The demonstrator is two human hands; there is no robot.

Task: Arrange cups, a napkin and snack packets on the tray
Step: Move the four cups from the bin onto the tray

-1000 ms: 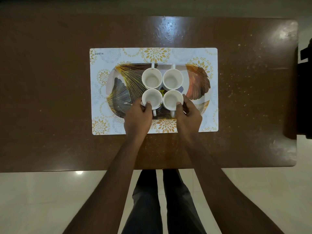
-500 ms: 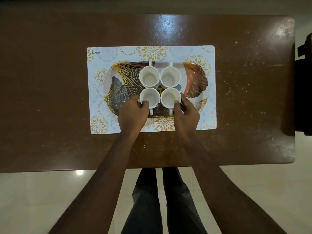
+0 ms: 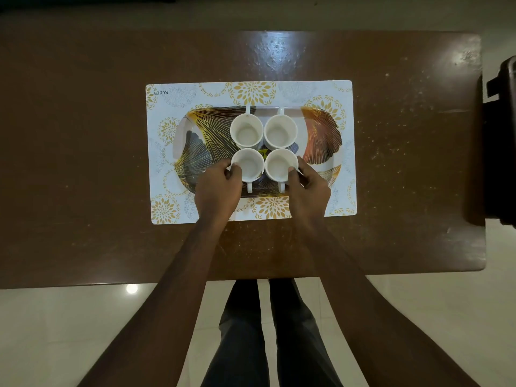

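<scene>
Several white cups stand in a tight square on the leaf-patterned tray (image 3: 321, 135). The two far cups (image 3: 246, 131) (image 3: 280, 131) point their handles away from me. My left hand (image 3: 217, 191) grips the near left cup (image 3: 248, 164), thumb on its rim. My right hand (image 3: 308, 191) grips the near right cup (image 3: 280, 164) the same way. Both near cups rest on the tray with handles toward me. A bit of yellow and dark packet (image 3: 263, 153) shows between the cups. No napkin is in view.
The tray lies on a white placemat (image 3: 178, 208) with gold flower prints, in the middle of a brown wooden table (image 3: 83, 163). A dark object (image 3: 502, 135) stands past the table's right edge. My legs and a pale tiled floor show below the near edge.
Both hands have stayed on the two near cups. The whole scene sits slightly left and lower in the view, from head movement.
</scene>
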